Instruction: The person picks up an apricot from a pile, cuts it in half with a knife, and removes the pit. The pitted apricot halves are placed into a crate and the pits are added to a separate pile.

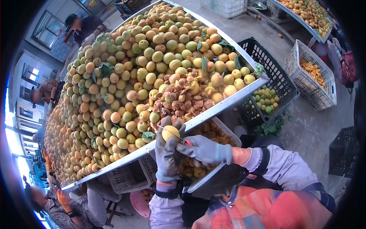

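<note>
My left hand (pixel 167 152), in a grey glove, holds a yellow apricot (pixel 170 133) upright at the table's near edge. My right hand (pixel 204 149), also gloved, is closed round the red handle of a small knife (pixel 187 142). The thin blade lies across the apricot. Just beyond my hands is a pile of brown pits (pixel 183 101) on the metal-edged table (pixel 225 105), among many whole apricots (pixel 126 76). Beneath my hands stands a white crate (pixel 232 135) with split apricot pieces, partly hidden by my hands and the table edge.
On the right are a black crate (pixel 284 72) with green fruit and a white crate (pixel 299 82) with orange pieces. A pink basin (pixel 140 202) sits below the table. Co-workers (pixel 85 28) stand or sit along the far and left sides. Another fruit table (pixel 301 17) is at upper right.
</note>
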`<state>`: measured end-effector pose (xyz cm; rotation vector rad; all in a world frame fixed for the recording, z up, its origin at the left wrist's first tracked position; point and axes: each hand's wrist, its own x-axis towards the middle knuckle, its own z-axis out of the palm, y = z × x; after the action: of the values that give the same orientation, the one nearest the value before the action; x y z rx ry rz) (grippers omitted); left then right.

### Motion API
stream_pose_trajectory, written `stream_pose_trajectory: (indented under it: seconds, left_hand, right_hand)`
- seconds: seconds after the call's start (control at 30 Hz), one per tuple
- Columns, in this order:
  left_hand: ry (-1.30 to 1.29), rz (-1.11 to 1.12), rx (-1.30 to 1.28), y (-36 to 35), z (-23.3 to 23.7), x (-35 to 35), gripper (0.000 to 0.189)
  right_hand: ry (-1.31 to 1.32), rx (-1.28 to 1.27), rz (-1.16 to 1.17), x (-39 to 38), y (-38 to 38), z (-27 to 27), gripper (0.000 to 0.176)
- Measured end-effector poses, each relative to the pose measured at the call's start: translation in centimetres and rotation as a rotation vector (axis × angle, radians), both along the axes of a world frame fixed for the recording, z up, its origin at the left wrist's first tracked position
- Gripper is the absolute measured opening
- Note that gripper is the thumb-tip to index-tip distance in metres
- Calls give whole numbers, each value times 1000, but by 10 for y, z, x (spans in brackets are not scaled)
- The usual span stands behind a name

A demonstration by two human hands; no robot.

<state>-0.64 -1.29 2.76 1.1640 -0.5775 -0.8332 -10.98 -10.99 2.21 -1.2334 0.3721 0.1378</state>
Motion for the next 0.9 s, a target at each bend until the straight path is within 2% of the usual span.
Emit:
stream_pose_trajectory:
  seconds: [0.1, 0.27, 0.37, 0.43, 0.53, 0.63, 0.7, 0.77, 0.83, 0.9]
  left_hand:
    - [59, 8, 45, 4, -3, -1, 66]
    - [217, -5, 33, 4, -14, -1, 64]
    - [148, -44, -23, 4, -13, 0, 64]
    - [10, -30, -3, 0, -7, 2, 65]
    - [-4, -11, 28, 1, -4, 5, 66]
    - [-24, 11, 59, 2, -6, 1, 65]
    - [66, 42, 86, 2, -9, -2, 65]
    - [99, 34, 100, 3, -12, -4, 66]
    - [314, -6, 53, 4, -19, -1, 67]
    - [223, -23, 54, 5, -15, 1, 67]
  right_hand:
    - [69, 45, -22, -2, 4, 5, 43]
    - [26, 42, -122, 0, 15, -8, 46]
    - [35, 76, -98, -1, 11, -3, 48]
    - [22, 67, -75, -1, 7, 1, 48]
    - [74, 45, -42, -1, 4, 5, 48]
    - [52, 132, -19, -4, 8, 3, 48]
    - [29, 69, -163, -4, 21, -7, 47]
    - [58, 104, -154, -5, 21, -3, 47]
    - [86, 139, -144, -5, 21, -3, 47]
    - [81, 131, -149, -3, 21, -4, 46]
